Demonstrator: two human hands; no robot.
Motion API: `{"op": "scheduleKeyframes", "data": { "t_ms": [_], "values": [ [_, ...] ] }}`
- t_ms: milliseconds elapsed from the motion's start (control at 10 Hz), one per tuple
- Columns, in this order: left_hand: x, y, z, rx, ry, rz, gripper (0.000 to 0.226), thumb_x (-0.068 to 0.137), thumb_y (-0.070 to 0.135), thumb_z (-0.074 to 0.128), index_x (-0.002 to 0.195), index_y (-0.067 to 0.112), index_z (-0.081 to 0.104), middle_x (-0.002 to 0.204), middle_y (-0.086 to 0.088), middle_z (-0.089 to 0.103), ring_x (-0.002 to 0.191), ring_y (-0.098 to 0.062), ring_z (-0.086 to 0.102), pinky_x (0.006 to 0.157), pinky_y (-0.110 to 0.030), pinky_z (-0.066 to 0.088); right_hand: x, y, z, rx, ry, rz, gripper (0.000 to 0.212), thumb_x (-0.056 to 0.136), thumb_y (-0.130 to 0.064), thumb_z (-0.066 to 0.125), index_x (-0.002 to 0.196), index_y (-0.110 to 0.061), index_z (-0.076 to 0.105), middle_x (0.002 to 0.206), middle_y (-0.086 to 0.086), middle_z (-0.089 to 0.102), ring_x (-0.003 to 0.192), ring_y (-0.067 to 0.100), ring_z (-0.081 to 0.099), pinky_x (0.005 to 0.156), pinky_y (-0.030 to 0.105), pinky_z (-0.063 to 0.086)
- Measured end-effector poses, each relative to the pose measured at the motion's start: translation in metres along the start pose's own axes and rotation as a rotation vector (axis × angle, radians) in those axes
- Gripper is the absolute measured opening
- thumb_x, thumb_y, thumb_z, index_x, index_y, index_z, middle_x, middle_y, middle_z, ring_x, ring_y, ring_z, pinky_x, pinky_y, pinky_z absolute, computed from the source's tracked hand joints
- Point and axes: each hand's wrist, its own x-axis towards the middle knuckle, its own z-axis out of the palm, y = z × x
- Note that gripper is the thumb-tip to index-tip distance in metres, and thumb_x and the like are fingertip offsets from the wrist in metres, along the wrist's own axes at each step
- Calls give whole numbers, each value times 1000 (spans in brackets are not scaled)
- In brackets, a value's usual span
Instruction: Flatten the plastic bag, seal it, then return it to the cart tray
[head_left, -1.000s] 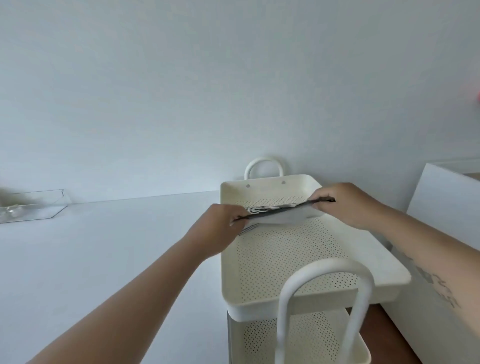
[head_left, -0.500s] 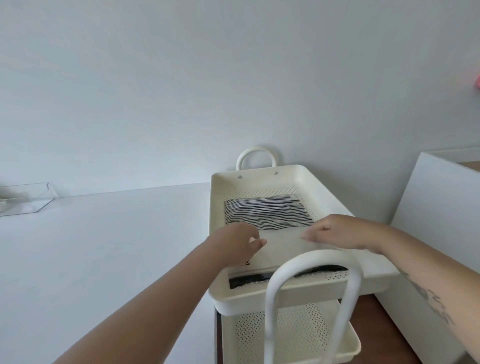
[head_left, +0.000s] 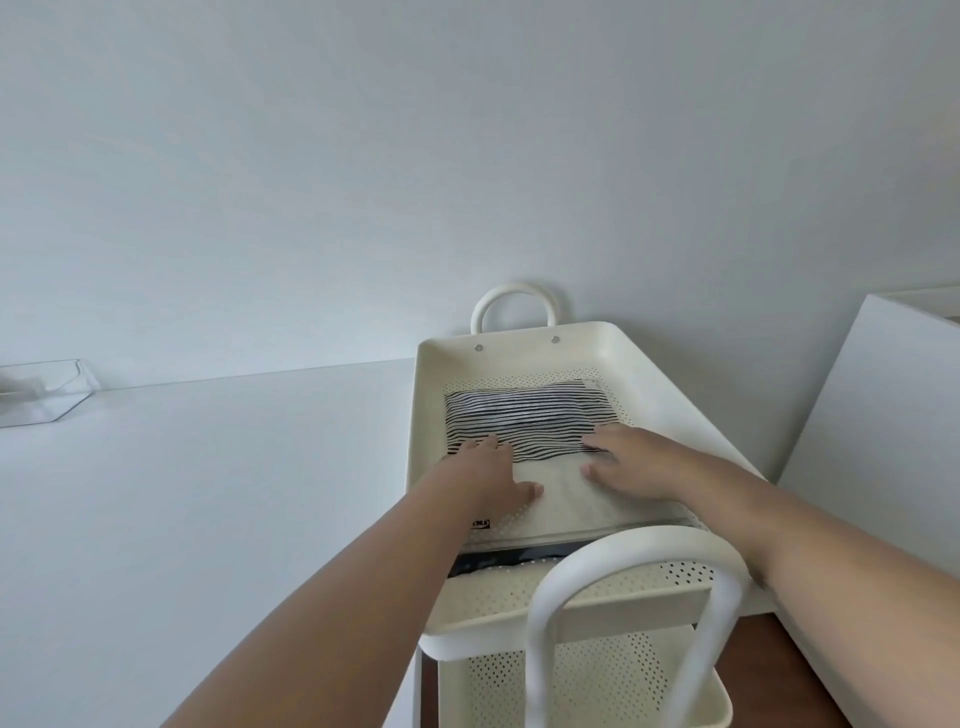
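Clear plastic, striped at its far end, the zip bag (head_left: 524, 421) lies flat in the cart's top tray (head_left: 675, 395). Both the left hand (head_left: 485, 475) and right hand (head_left: 636, 462) rest open-palmed on it, grasping nothing. Best to press evenly toward the dark zip strip (head_left: 498, 558), pushing air out.

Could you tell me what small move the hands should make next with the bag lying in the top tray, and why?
Probably slide both palms outward to press the air out. The plastic bag already lies in the cart tray, with the left hand and right hand flat on its middle, and its striped far end still looks a little puffed. The dark seal strip nearest the person comes afterwards.
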Motion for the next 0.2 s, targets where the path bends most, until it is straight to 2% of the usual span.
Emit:
{"op": "scheduleKeyframes", "data": {
  "t_ms": [100, 200],
  "values": [
    [-4, 1, -3, 0, -10, 9, 79, 87, 66, 42, 145, 14, 30, 158, -6, 21, 142, -31, 18, 111, -53, 26, 3, 2, 1, -14, -10, -18, 43, 95, -35, 49, 131, -12, 50, 137, 8, 49, 129, 26, 42, 106, 37, 34],
    [-22, -1, -14, -33, 64, 74, 64, 92, 59, 41, 137, 13, 42, 148, -8, 40, 133, -28, 35, 106, -47, 34, -9, -2, -5, 76, 65, -50, 43, 95, -30, 52, 136, -14, 49, 143, 7, 47, 131, 23, 41, 107, 31, 31]
  ]
}}
